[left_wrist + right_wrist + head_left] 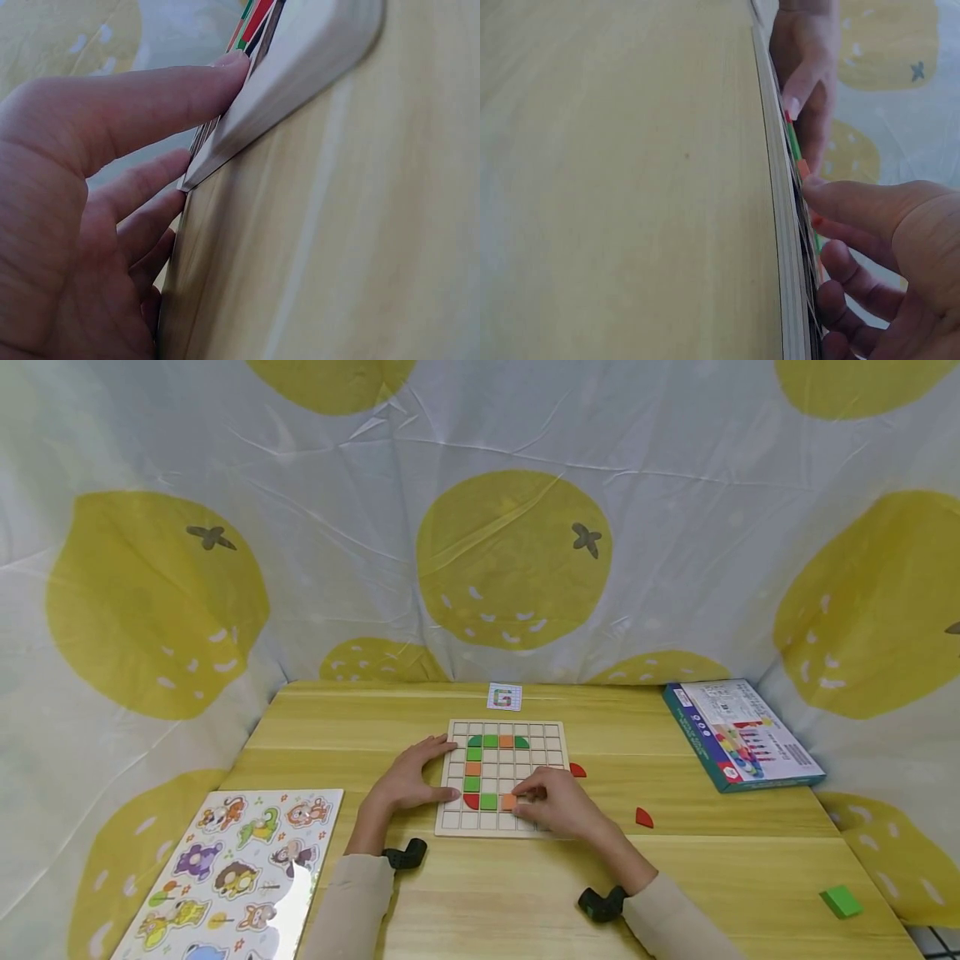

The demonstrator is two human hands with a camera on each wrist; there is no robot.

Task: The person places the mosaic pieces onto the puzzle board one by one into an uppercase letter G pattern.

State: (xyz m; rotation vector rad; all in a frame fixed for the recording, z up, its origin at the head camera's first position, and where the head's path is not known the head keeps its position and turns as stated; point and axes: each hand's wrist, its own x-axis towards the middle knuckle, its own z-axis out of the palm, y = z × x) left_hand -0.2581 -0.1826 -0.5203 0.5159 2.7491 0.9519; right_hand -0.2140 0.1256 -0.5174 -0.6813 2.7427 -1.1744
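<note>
A wooden grid board (457, 820) lies on the table, with green, orange and red pieces set in its squares in a bent line. At its lower row my right hand (558, 802) pinches an orange square tile (509, 802) between thumb and fingers, beside a green tile (488, 802). The right wrist view has the thumb tip against that orange tile (803, 168), at the board's surface. My left hand (408, 777) rests at the board's left side, thumb and fingers spread. Its thumb touches the board's edge (247, 124) in the left wrist view.
Behind the board lies a small pattern card (505, 697). Red quarter-round pieces (644, 817) lie to the right, and a green block (842, 902) near the right edge. A boxed set (750, 735) stands back right; an animal puzzle board (232, 877) lies front left.
</note>
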